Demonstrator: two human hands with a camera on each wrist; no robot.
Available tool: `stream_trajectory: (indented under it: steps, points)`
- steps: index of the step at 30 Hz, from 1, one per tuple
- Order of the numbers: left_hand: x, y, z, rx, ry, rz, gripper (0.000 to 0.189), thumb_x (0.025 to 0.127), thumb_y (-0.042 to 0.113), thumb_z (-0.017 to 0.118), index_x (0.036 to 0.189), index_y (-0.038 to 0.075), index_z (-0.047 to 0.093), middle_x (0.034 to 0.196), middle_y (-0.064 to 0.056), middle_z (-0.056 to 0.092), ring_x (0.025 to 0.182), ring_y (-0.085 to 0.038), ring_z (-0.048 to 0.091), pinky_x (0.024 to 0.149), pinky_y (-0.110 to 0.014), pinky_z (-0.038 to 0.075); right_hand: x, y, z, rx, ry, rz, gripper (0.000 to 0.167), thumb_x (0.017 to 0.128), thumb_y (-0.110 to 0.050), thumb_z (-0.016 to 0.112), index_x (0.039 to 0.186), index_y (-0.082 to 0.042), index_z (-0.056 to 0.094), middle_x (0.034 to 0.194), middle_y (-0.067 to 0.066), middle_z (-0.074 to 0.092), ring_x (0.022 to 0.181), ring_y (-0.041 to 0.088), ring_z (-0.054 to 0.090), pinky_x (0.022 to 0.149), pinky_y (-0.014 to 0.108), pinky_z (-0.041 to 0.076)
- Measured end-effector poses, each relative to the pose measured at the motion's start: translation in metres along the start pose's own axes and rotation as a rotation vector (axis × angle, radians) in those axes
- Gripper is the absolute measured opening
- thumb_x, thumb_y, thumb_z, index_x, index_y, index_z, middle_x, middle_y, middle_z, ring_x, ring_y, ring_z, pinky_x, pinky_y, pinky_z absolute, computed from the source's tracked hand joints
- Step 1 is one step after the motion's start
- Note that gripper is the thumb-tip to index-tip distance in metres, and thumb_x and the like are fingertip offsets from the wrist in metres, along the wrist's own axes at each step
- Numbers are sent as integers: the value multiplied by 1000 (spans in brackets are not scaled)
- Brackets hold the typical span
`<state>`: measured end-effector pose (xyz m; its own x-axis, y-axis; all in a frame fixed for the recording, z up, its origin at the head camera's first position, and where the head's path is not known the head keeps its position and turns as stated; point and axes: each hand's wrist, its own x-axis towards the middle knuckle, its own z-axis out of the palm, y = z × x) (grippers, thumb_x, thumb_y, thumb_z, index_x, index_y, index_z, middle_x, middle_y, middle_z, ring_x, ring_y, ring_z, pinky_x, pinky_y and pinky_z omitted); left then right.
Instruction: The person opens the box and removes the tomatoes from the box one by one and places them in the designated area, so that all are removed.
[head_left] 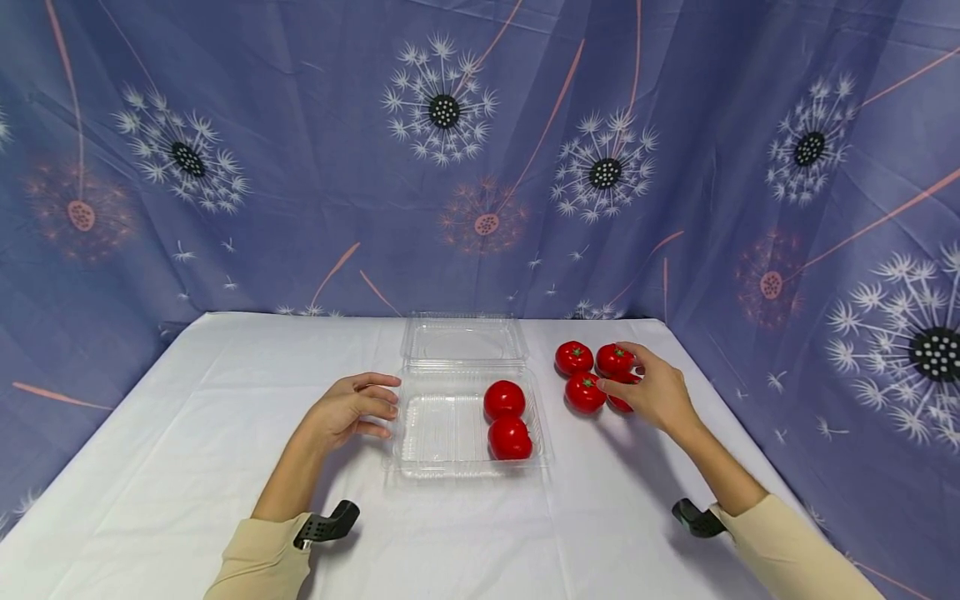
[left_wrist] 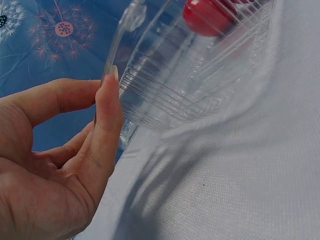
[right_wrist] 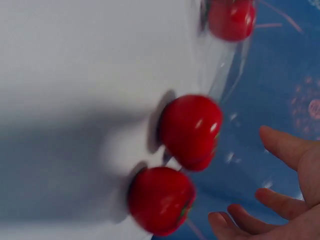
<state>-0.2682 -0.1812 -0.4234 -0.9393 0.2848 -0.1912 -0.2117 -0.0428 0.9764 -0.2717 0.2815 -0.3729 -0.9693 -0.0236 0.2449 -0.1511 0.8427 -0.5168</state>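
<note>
Clear plastic box [head_left: 442,429] lies on white cloth [head_left: 450,542], its lid [head_left: 465,340] folded back toward the blue-purple curtain [head_left: 337,125]. On my head feed I count two tomatoes [head_left: 504,401] inside, red, one in front of the other, along the right wall. Left hand [head_left: 345,410] is at the box's left side; from my left-wrist feed I log thumb and a finger brought together, pinching the clear rim. Right hand [head_left: 651,387] is over four tomatoes [head_left: 585,393] clustered on the cloth right of the box, one partly hidden by it. Its fingers are spread well apart, gripping nothing. My right-wrist feed is blurred, so I cannot tell whether a fingertip touches any fruit. Both forearms wear beige sleeves [head_left: 262,558] and black wrist mounts [head_left: 330,525].
</note>
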Motion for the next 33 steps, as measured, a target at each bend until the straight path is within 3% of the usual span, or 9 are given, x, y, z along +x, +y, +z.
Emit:
stream_trajectory:
  steps: [7, 12, 17, 24, 33]
  points:
    - [1, -2, 0, 5, 4, -10, 66, 84, -4, 69, 145, -10, 43, 113, -15, 59, 77, -16, 65, 66, -35, 65, -3, -27, 4, 28, -34, -69, 72, 84, -30, 83, 145, -8, 53, 133, 26, 62, 119, 44, 61, 90, 57, 58]
    - [2, -2, 0, 11, 8, -8, 67, 84, -4, 69, 145, -11, 42, 115, -18, 58, 77, -17, 64, 66, -36, 65, -3, -42, 8, 66, -84, -56, 72, 81, -29, 85, 144, -14, 55, 130, 23, 64, 118, 40, 62, 93, 54, 58]
    - [2, -2, -1, 7, 11, -8, 65, 84, -5, 68, 144, -11, 42, 113, -16, 60, 78, -17, 64, 66, -36, 65, -4, -53, 14, 109, -142, -71, 74, 79, -28, 87, 144, -15, 55, 134, 21, 62, 120, 40, 62, 95, 54, 57]
    - [3, -3, 0, 4, 9, -8, 65, 84, -5, 68, 144, -11, 42, 112, -14, 59, 77, -16, 65, 66, -35, 65, -7, -66, 22, 140, -207, -120, 76, 76, -28, 90, 143, -14, 57, 127, 15, 68, 114, 36, 66, 91, 47, 61]
    - [3, -3, -1, 11, 6, -9, 67, 84, -4, 69, 145, -10, 42, 113, -15, 58, 77, -16, 65, 67, -35, 65, -12, -85, 32, 197, -308, -182, 73, 75, -22, 90, 142, -18, 59, 128, 11, 66, 115, 33, 64, 99, 49, 56]
